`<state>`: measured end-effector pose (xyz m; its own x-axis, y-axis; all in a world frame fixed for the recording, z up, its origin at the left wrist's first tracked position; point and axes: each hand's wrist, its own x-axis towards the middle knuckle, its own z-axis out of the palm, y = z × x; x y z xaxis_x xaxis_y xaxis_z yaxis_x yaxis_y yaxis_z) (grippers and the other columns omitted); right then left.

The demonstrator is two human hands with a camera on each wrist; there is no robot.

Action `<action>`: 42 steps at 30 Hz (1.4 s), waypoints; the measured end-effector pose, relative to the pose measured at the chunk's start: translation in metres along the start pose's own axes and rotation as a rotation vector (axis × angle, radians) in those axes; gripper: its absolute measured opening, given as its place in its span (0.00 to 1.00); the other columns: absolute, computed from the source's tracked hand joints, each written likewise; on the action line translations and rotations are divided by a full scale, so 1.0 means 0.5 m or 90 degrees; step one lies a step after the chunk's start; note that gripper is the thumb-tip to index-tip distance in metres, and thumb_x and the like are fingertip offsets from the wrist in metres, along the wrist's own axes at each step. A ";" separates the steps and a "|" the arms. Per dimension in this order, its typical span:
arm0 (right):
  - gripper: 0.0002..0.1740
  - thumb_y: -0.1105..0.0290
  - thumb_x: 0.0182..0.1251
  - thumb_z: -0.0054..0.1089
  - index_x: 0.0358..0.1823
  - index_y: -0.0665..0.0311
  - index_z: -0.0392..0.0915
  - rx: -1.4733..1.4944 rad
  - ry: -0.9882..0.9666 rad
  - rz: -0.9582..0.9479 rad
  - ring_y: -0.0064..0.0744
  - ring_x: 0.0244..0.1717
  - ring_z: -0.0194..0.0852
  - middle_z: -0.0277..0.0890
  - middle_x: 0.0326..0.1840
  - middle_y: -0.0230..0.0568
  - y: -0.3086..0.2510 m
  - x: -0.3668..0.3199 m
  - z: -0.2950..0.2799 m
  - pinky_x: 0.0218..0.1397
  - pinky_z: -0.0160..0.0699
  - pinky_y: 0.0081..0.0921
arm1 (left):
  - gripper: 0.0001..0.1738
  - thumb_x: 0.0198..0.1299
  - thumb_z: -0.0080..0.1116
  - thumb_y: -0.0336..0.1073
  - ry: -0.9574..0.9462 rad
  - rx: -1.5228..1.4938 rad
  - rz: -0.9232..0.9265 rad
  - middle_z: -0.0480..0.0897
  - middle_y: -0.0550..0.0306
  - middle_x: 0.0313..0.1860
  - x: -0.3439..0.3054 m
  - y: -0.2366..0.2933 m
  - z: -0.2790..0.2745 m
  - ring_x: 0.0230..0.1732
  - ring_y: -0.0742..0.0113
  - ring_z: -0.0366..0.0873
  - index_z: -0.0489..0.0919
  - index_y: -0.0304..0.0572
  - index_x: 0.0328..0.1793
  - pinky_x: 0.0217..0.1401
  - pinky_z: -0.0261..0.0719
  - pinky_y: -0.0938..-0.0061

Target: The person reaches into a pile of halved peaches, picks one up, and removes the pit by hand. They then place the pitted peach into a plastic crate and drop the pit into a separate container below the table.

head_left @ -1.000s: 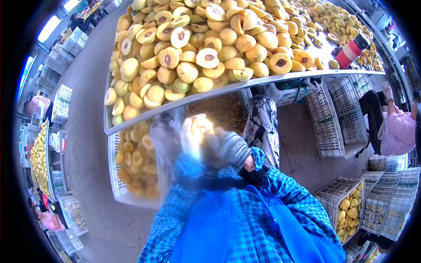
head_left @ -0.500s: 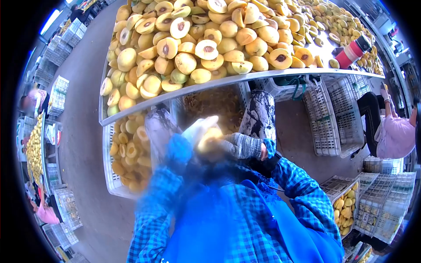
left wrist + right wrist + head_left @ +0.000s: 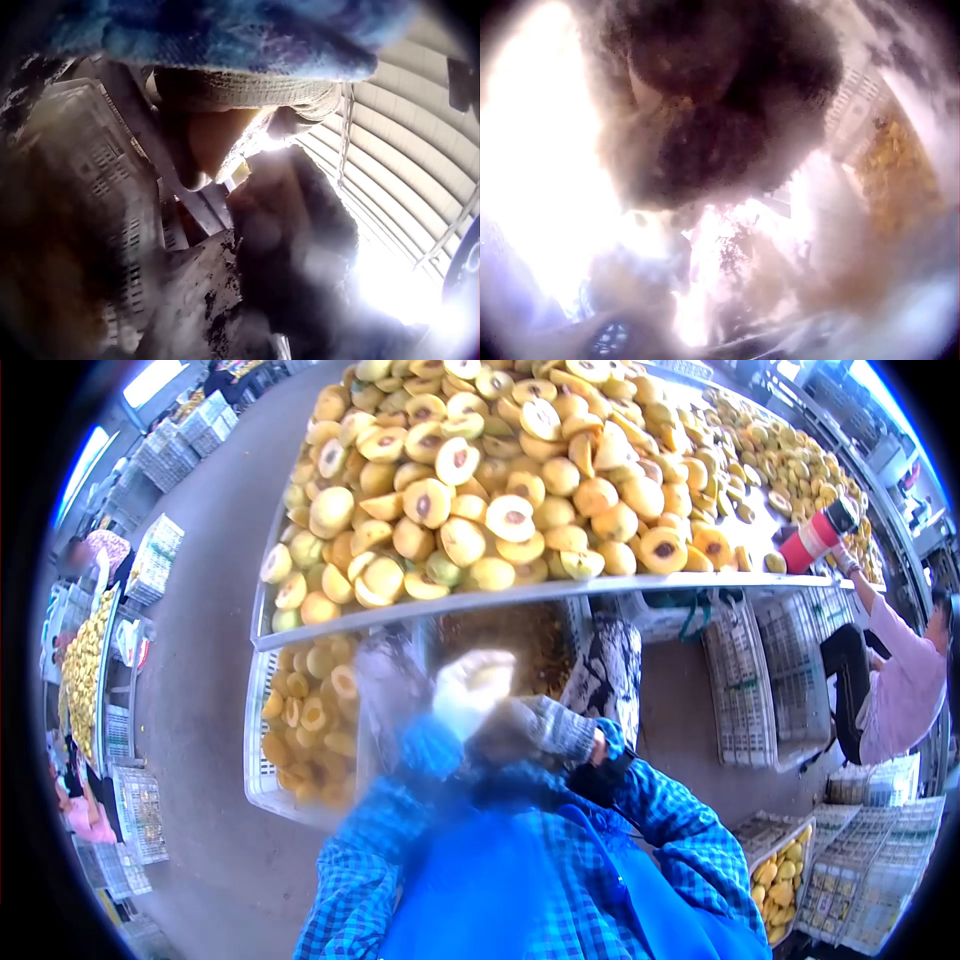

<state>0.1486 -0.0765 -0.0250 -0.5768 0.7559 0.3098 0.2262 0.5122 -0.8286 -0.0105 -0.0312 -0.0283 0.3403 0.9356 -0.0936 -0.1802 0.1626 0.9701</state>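
Note:
My left hand (image 3: 474, 688), in a white glove, holds a yellow peach half (image 3: 216, 141) above my lap. In the left wrist view its fingers curl round the fruit, whose skin side shows orange. My right hand (image 3: 538, 728), in a grey knitted glove, is right beside it, lower and to the right. Dark and bent, the right glove (image 3: 294, 225) faces the fruit in the left wrist view. Glare and blur hide what the right fingers hold. Ahead, halved yellow peaches (image 3: 462, 542) with brown centres are heaped on a metal-edged table (image 3: 440, 600).
Below the table, a white crate (image 3: 256, 760) of peach halves stands left, and a bin (image 3: 583, 622) with brown bits between my knees. A red bottle (image 3: 808, 543) stands on the table's right. Stacked crates (image 3: 742, 690) and a person in pink (image 3: 905, 680) are at right.
The peach half's cut face, bright earlier, is now mostly hidden in my left hand. My right hand has moved slightly lower. At right, the person in pink has raised an arm towards the bottle.

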 end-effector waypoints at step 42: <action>0.18 0.50 0.73 0.42 0.31 0.54 0.71 0.619 0.196 0.413 0.18 0.10 0.57 0.63 0.15 0.23 0.054 0.054 0.025 0.11 0.56 0.17 | 0.23 0.50 0.66 0.33 0.183 0.504 0.202 0.79 0.53 0.50 0.314 0.321 -0.372 0.51 0.61 0.78 0.74 0.44 0.54 0.54 0.78 0.70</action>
<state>0.1295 -0.0472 -0.0448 -0.3334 0.8921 -0.3048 -0.3577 -0.4188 -0.8347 -0.1578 0.1999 0.0709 0.1193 0.9593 0.2561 0.4986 -0.2810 0.8200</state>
